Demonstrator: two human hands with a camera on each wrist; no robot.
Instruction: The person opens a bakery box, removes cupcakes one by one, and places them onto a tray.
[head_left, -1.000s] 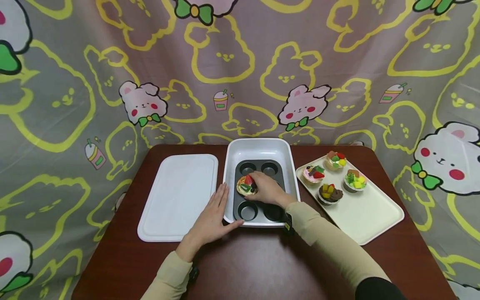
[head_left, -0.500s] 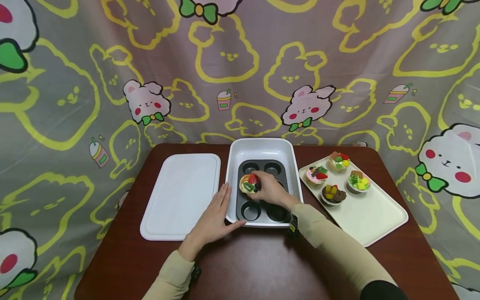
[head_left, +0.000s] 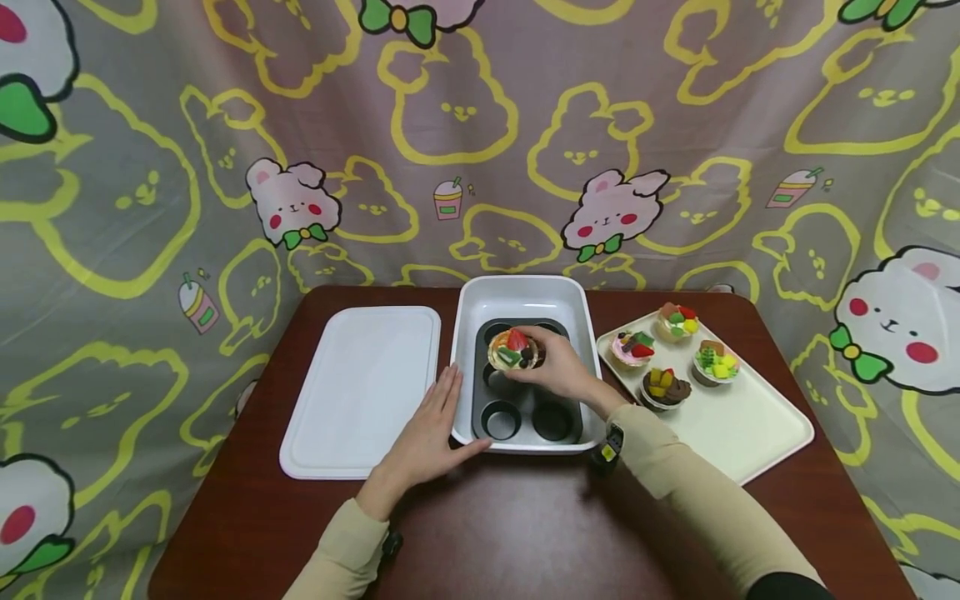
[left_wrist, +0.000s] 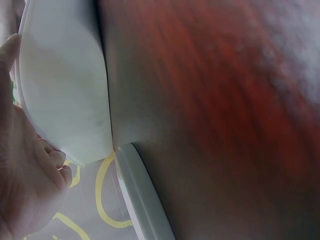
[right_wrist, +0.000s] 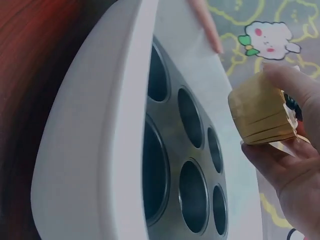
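My right hand [head_left: 557, 363] grips a fruit-topped cupcake [head_left: 513, 350] by its side, lifted over the dark muffin tin [head_left: 527, 413]. In the right wrist view the cupcake's tan wrapper [right_wrist: 260, 107] is held between thumb and fingers, above the tin's bare cups. The muffin tin sits inside a deep white baking pan [head_left: 522, 288]. My left hand [head_left: 422, 437] rests with straight fingers along the pan's left rim and its thumb at the front corner. In the left wrist view those fingers [left_wrist: 47, 155] lie beside the pan's outer wall [left_wrist: 65, 85].
At the right a cream tray [head_left: 750, 425] bears several cupcakes, among them a chocolate one [head_left: 663, 389] and a pink one [head_left: 632, 349]. A flat white tray [head_left: 362, 392] lies left of the pan on the brown table [head_left: 525, 525]. A patterned curtain [head_left: 480, 100] hangs behind.
My right hand has raised the cupcake up out of the muffin tin and shifted slightly to the right. The left hand stays on the pan's rim.
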